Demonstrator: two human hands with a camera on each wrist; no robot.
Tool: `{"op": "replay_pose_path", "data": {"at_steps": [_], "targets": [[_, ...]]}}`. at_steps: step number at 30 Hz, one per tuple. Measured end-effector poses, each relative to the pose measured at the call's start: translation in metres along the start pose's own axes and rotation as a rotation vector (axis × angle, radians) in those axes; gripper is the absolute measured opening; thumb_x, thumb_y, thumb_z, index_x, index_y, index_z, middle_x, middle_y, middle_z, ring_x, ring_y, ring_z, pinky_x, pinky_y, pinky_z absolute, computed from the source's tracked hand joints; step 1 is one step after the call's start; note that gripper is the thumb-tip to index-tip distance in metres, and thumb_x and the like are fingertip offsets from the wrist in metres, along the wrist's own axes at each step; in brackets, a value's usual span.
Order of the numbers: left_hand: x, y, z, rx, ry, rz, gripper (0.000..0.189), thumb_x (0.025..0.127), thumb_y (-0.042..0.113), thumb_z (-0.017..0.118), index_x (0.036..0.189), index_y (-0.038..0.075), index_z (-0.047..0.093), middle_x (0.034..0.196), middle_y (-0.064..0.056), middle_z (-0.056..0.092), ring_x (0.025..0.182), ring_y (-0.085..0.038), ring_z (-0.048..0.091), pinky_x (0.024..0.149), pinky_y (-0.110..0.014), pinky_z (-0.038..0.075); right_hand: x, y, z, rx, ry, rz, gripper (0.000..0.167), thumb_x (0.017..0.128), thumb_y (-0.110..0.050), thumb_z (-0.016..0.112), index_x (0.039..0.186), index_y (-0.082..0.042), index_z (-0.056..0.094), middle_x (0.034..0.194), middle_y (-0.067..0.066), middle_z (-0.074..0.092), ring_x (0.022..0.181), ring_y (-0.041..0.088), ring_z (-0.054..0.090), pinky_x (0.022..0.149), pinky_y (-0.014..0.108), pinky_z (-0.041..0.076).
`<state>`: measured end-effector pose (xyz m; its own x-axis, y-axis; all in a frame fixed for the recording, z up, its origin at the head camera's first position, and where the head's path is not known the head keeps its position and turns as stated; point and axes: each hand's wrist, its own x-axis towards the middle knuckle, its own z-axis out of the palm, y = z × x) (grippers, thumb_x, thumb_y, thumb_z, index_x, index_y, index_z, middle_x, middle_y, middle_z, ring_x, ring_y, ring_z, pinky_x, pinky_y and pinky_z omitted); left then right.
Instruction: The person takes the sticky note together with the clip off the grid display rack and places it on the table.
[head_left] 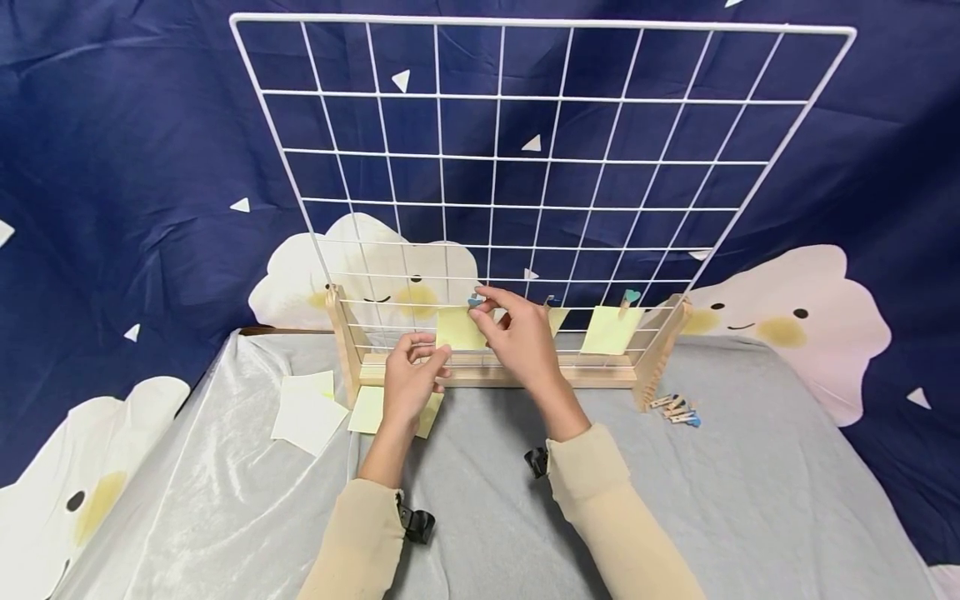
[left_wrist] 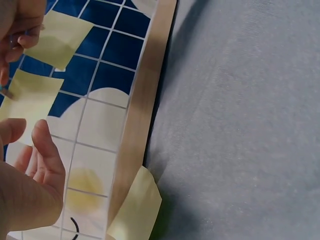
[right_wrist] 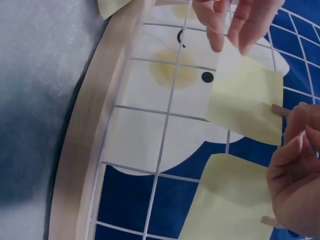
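Observation:
A yellow paper note (head_left: 459, 328) hangs on the white wire grid (head_left: 558, 98), held at its top edge by a small wooden clothespin (right_wrist: 280, 110) with a blue heart. At that clothespin is my right hand (head_left: 521, 333), thumb and index finger on either side of it. My left hand (head_left: 412, 375) is at the note's lower left corner. Its thumb and fingers stand apart around the paper in the left wrist view. Another yellow note (right_wrist: 225, 195) hangs beside it, partly hidden by my right hand in the head view. A further note (head_left: 611, 331) hangs from a green-heart clothespin (head_left: 628, 300).
The grid stands in a wooden base (head_left: 600, 377). Several clothespins (head_left: 678, 411) lie on the grey cloth (head_left: 750, 483) at the right. Pale paper pieces (head_left: 306, 415) lie at the left; yellow notes (head_left: 366, 410) lie under my left hand. A dark blue patterned curtain (head_left: 135, 167) hangs behind.

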<state>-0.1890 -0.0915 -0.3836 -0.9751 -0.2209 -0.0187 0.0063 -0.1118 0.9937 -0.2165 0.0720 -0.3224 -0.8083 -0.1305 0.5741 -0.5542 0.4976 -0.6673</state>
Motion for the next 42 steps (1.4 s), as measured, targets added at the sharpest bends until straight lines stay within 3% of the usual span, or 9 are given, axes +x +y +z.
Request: {"op": "replay_pose_path", "data": {"at_steps": [4, 9, 11, 26, 33, 42], "targets": [[0.0, 0.002, 0.001, -0.002, -0.007, 0.004, 0.029, 0.092, 0.006, 0.072, 0.118, 0.002, 0.061, 0.095, -0.01, 0.065, 0.066, -0.022, 0.069, 0.046, -0.021, 0.049, 0.0, 0.0, 0.002, -0.012, 0.013, -0.001, 0.025, 0.091, -0.01, 0.075, 0.116, -0.004, 0.074, 0.087, 0.005, 0.074, 0.052, 0.012, 0.058, 0.074, 0.035, 0.044], [-0.001, 0.004, 0.001, 0.005, -0.008, 0.006, 0.024, 0.094, 0.007, 0.07, 0.115, 0.0, 0.062, 0.091, -0.012, 0.067, 0.064, -0.015, 0.066, 0.047, -0.019, 0.048, 0.001, 0.001, 0.004, -0.005, 0.03, -0.003, 0.017, 0.093, -0.011, 0.074, 0.109, -0.004, 0.075, 0.083, 0.006, 0.072, 0.051, 0.014, 0.056, 0.053, 0.029, 0.046], [-0.001, 0.005, 0.001, 0.007, -0.01, 0.005, 0.022, 0.095, 0.008, 0.07, 0.113, -0.001, 0.062, 0.09, -0.013, 0.068, 0.064, -0.014, 0.065, 0.047, -0.019, 0.048, 0.001, 0.002, 0.005, -0.016, 0.035, -0.004, 0.014, 0.094, -0.011, 0.073, 0.106, -0.005, 0.075, 0.082, 0.006, 0.071, 0.053, 0.015, 0.054, 0.054, 0.028, 0.044], [-0.002, 0.008, 0.0, 0.005, -0.012, 0.033, 0.014, 0.095, 0.007, 0.069, 0.105, -0.002, 0.064, 0.079, -0.007, 0.068, 0.061, -0.014, 0.063, 0.047, -0.019, 0.047, 0.0, 0.005, 0.016, -0.054, 0.164, -0.084, 0.007, 0.095, -0.011, 0.071, 0.097, -0.005, 0.074, 0.085, 0.006, 0.071, 0.062, 0.017, 0.059, 0.058, 0.031, 0.048], [-0.002, 0.006, -0.002, 0.007, -0.028, 0.043, 0.014, 0.095, 0.007, 0.07, 0.104, -0.002, 0.064, 0.084, -0.016, 0.069, 0.061, -0.013, 0.063, 0.048, -0.019, 0.047, -0.001, 0.006, 0.019, -0.046, 0.221, -0.09, 0.006, 0.094, -0.01, 0.072, 0.096, -0.006, 0.076, 0.084, 0.005, 0.071, 0.059, 0.015, 0.055, 0.055, 0.029, 0.044], [-0.005, 0.004, -0.007, 0.03, -0.038, 0.051, 0.011, 0.095, 0.009, 0.07, 0.102, 0.001, 0.065, 0.082, -0.011, 0.069, 0.063, -0.018, 0.065, 0.05, -0.022, 0.048, -0.001, 0.006, 0.016, 0.075, 0.273, -0.043, 0.007, 0.093, -0.005, 0.072, 0.099, -0.001, 0.075, 0.084, 0.009, 0.07, 0.063, 0.016, 0.057, 0.057, 0.016, 0.042]]}}
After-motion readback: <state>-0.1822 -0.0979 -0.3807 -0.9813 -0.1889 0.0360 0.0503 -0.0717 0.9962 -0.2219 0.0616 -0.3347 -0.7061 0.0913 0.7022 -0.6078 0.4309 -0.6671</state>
